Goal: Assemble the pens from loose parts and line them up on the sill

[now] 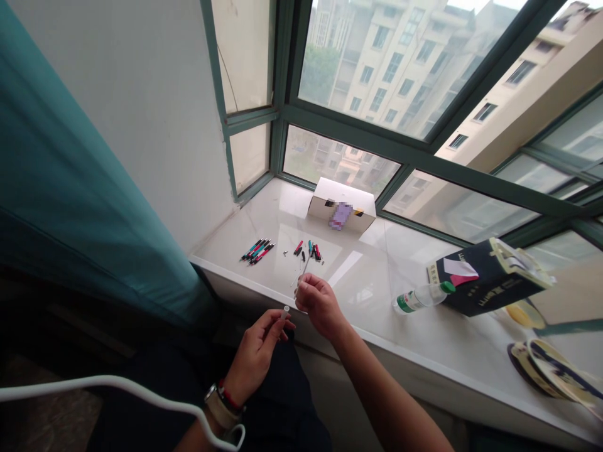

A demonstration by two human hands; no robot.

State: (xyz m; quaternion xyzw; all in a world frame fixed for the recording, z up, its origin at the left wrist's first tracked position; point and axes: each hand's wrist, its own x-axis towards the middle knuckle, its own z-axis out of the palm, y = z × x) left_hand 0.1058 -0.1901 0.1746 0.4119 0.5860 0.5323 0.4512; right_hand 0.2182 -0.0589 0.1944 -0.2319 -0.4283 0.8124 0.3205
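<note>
My left hand (257,355) is closed, with a short whitish tube (285,312) pinched upright between thumb and fingers. Just to the right and a little higher, my right hand (321,306) is closed around a thin rod-like piece (306,267) that points up and away; it looks like a pen refill, though its lower part is hidden by the fingers. Both hands are over the front edge of the white windowsill (362,276), apart from each other. On the sill beyond them are loose pen parts (315,251) in red, black and teal. A row of pens (257,251) lies to their left.
A white box (342,191) stands at the back against the window. To the right are a clear bottle with a green cap (424,296), a dark carton (490,279) and a round fan-like item (551,370). A teal curtain (94,207) hangs at left; a white cable (108,381) crosses low.
</note>
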